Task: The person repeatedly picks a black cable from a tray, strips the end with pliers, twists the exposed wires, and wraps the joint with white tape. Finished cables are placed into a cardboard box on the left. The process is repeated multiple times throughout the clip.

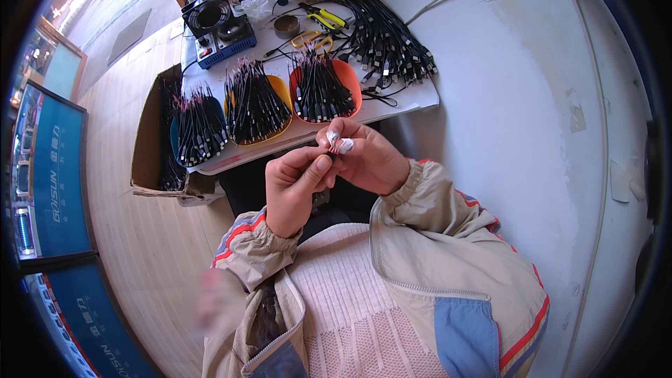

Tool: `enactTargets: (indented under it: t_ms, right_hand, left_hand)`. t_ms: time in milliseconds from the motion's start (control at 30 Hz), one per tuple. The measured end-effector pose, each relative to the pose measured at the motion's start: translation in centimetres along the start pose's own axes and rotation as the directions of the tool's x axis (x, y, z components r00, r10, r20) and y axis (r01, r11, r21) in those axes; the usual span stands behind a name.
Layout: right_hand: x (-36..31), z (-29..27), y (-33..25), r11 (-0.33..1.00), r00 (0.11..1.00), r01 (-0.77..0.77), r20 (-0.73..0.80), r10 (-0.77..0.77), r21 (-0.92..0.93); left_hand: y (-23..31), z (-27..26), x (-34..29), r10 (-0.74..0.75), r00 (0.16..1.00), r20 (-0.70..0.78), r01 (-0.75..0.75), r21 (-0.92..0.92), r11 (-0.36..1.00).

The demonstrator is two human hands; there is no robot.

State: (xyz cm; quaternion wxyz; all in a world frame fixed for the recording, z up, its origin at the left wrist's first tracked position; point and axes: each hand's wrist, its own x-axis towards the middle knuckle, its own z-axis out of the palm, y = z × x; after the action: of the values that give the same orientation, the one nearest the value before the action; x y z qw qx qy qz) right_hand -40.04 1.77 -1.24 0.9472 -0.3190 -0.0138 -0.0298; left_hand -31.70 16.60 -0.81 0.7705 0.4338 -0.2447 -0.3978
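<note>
My left hand (297,178) is closed, thumb against fingers, around a small bunch of dark cable ends with thin red wires (334,151). My right hand (374,157) meets it in front of my chest, its thumb and index finger pinching at those wires. White wrapping (344,145), perhaps tape, covers the tips of the right thumb and index finger. How many wires are between the fingers cannot be made out. Just beyond my hands stand an orange-red bin (355,91), a yellow bin (285,115) and a blue bin (175,141), each packed with short black cables.
On the white table (420,98) lie a heap of black USB cables (392,45), yellow-handled pliers (325,17), yellow-handled scissors (308,40), a round tin (286,26) and a blue device with a fan (220,38). A cardboard box (145,147) stands left; a white wall (518,98) rises right.
</note>
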Motion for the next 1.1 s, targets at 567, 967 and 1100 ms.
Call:
enactTargets:
  t_ms: [567, 967, 1100]
  right_hand:
    - [0.1, 0.0, 3.0, 0.993, 0.996, -0.013, -0.086, 0.024, 0.121]
    - [0.3, 0.2, 0.3, 0.983, 0.988, 0.059, -0.131, -0.083, -0.173]
    - [0.0, 0.4, 0.7, 0.965, 0.984, 0.041, -0.156, -0.084, -0.259]
  left_hand:
    - [0.5, -0.1, -0.2, 0.046, 0.998, -0.035, -0.043, 0.089, 0.995]
    - [0.4, -0.6, 0.0, -0.030, 1.000, -0.005, 0.030, 0.056, 0.998]
    - [0.3, -0.6, -0.1, -0.028, 1.000, 0.009, 0.027, 0.057, 0.998]
